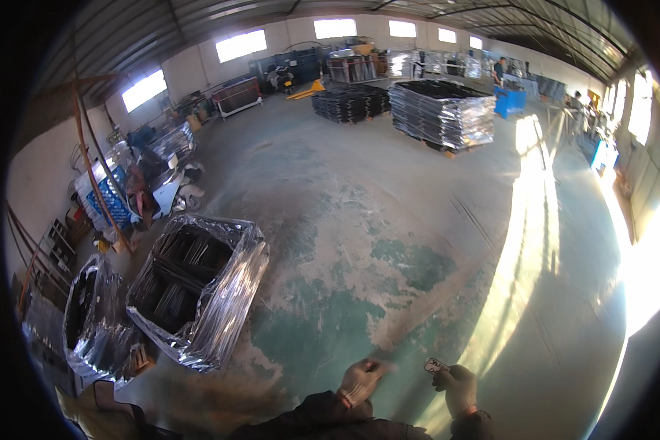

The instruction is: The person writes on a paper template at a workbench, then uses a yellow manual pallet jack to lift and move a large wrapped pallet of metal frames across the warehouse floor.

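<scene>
My left hand [359, 380] is in a light work glove and is raised low in the view with its fingers curled; I cannot see anything in it. My right hand [456, 386] wears a dark glove and pinches a small white tag [435, 364] between its fingertips. The two hands are a short way apart above a worn green concrete floor [389, 242]. Dark jacket sleeves come in from the lower edge.
A pallet of dark metal parts wrapped in shiny film [198, 290] stands at my left, with a second wrapped stack [95, 323] beyond it. More wrapped pallets [441, 111] stand far back. Cluttered goods line the left wall [136, 183]. A person [499, 70] stands far off.
</scene>
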Tool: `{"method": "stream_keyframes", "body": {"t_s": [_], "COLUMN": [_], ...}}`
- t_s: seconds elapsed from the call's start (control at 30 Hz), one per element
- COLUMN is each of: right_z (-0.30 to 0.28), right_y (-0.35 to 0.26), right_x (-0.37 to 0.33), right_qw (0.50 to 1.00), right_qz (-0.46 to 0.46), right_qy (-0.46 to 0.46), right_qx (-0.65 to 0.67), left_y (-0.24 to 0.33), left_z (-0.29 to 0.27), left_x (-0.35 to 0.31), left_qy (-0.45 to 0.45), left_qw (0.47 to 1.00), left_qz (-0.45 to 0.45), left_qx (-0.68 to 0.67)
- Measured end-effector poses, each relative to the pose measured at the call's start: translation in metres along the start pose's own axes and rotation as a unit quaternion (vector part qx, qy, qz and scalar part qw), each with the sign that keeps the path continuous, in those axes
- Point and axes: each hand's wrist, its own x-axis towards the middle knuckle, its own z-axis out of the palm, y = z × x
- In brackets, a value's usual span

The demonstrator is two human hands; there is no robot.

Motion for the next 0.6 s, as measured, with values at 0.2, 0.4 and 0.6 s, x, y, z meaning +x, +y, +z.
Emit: {"method": "stream_keyframes", "body": {"t_s": [0.2,0.4,0.6], "right_z": [-0.029,-0.062,-0.001], "right_y": [0.114,0.149,0.102], "right_x": [0.237,0.305,0.471], "right_qw": [0.976,0.794,0.786], "right_qz": [0.074,0.343,0.375], "right_qy": [0.113,0.071,0.024], "right_qx": [-0.172,-0.498,-0.491], "left_y": [-0.036,0.044,0.130], "left_z": [-0.084,-0.142,-0.148], "left_x": [0.166,0.381,0.611], "left_qy": [0.086,-0.084,0.012], "left_qw": [0.971,0.801,0.978], "left_qz": [-0.176,0.162,0.017], "left_qx": [0.141,0.570,0.208]}}
